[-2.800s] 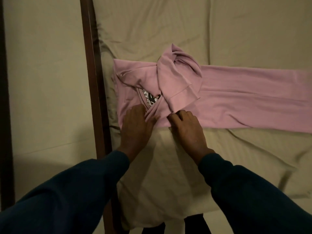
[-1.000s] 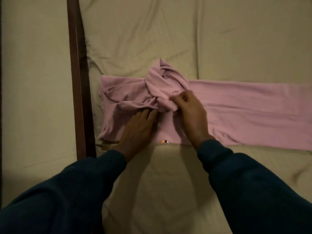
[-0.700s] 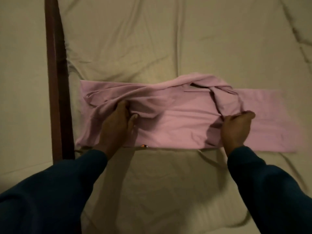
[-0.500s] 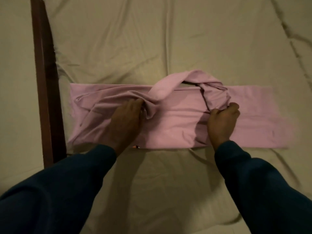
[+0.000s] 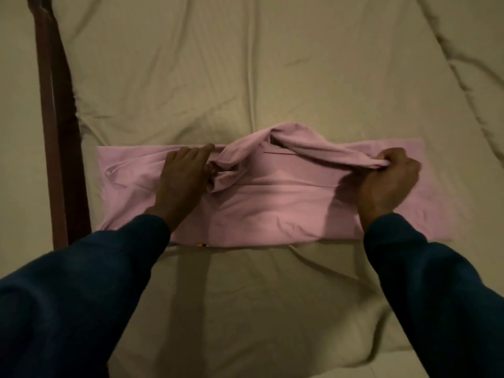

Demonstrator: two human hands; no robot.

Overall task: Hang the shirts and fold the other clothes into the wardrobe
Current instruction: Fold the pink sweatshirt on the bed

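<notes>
A pink garment (image 5: 272,203) lies folded into a long band across the beige bed sheet (image 5: 245,64). A twisted sleeve (image 5: 286,143) runs along its upper edge. My left hand (image 5: 182,184) lies flat on the left part of the garment, fingers straight, pressing it down beside the bunched cloth. My right hand (image 5: 387,184) grips the end of the sleeve near the band's right end, fingers curled round it, and holds it stretched out. A small bit of a printed logo (image 5: 201,244) peeks out at the lower edge.
A dark wooden bed post (image 5: 58,137) runs down the left side, close to the garment's left end. The wrinkled sheet spreads above and to the right. My dark blue sleeves (image 5: 81,290) fill the lower corners.
My right hand has drawn the sleeve farther right, stretching out the bunched knot. My left hand has flattened and stays pressing on the left part of the garment.
</notes>
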